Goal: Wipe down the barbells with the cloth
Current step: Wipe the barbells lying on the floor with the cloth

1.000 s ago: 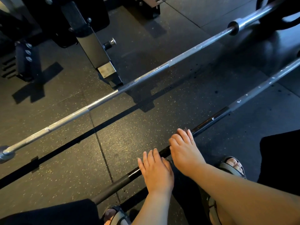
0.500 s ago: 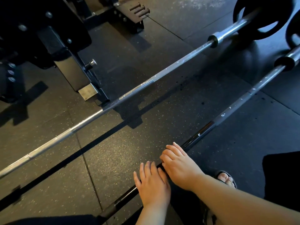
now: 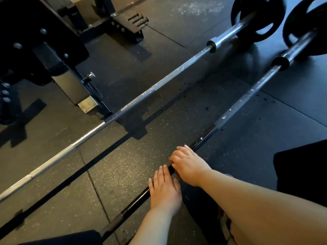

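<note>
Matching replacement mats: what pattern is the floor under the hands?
Dark rubber floor with fine yellowish flecks, clearest in the head view.

Silver barbell [image 3: 159,84], darker barbell [image 3: 235,106]: parallel, diagonal, lying on floor [image 3: 123,165].

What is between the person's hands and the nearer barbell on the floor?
Nothing visible. The left hand lies flat across the near barbell, and the right hand curls over the same bar just beside it, so both already touch it.
</note>
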A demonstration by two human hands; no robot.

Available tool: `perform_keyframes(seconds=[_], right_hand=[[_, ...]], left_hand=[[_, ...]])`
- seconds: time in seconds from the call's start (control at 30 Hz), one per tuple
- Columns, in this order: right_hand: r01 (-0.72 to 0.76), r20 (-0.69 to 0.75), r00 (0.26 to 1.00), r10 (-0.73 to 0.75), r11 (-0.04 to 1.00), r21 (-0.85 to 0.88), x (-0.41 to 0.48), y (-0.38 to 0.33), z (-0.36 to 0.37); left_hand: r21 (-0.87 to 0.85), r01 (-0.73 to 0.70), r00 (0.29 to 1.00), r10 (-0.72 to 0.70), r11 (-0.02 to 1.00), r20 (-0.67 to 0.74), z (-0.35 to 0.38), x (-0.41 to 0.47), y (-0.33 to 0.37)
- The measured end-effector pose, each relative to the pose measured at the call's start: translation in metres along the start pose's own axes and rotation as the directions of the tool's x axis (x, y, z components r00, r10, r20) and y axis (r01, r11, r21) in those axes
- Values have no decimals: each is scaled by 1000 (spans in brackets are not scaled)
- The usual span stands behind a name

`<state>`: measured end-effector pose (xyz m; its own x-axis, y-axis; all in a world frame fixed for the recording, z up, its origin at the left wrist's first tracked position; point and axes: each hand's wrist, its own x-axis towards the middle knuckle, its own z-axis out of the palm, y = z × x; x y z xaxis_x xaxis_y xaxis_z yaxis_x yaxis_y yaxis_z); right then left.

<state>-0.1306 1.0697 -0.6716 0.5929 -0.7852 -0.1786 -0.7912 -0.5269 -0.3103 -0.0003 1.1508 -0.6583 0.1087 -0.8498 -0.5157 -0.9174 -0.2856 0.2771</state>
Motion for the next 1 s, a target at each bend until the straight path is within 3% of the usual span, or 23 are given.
perform_keyframes(seconds=[0.07, 0.13, 0.3, 0.37, 0.4, 0.53, 0.6, 0.67, 0.73, 0.83, 0.87, 1.0], right_hand=[[-172, -78, 981, 177, 982, 74, -4, 7, -2], [-250, -70, 963, 259, 961, 121, -8, -2, 0], [29, 80, 996, -33, 998, 52, -6, -21, 2], [118, 114, 987, -110, 991, -65, -5, -6, -7], [107, 110, 989, -95, 989, -106, -5, 2, -9], [-237, 25, 971, 237, 971, 20, -7, 8, -10], [-206, 58, 977, 206, 978, -7, -3, -11, -7], [-36, 146, 988, 42, 999, -40, -4, -31, 1], [64, 145, 988, -50, 994, -89, -3, -38, 3], [207, 219, 966, -138, 922, -327, 2, -28, -5], [210, 249, 960, -126, 914, -348, 2, -24, -7], [-40, 187, 979, 85, 972, -233, 10, -26, -3]], left_hand=[[-32, 13, 999, -12, 999, 29, -7, 1, 1], [-43, 22, 998, -19, 999, 57, -13, 1, 0], [-34, 8, 998, -6, 999, 69, -15, -4, -2], [-72, 35, 996, -29, 997, 82, -16, -10, 2], [-85, 58, 995, -50, 995, 89, -16, -12, 5], [-137, 96, 993, -85, 986, 80, -16, -9, 7], [-148, 71, 997, -66, 986, 44, -15, -5, 3], [-117, 43, 998, -38, 992, 43, -13, -10, 1], [-137, 51, 998, -48, 989, 28, -11, -14, 1], [-201, 70, 998, -69, 977, 13, -18, -8, 4], [-212, 80, 997, -78, 974, 19, -18, -6, 6], [-254, 101, 990, -123, 962, -74, -14, -4, 8]])
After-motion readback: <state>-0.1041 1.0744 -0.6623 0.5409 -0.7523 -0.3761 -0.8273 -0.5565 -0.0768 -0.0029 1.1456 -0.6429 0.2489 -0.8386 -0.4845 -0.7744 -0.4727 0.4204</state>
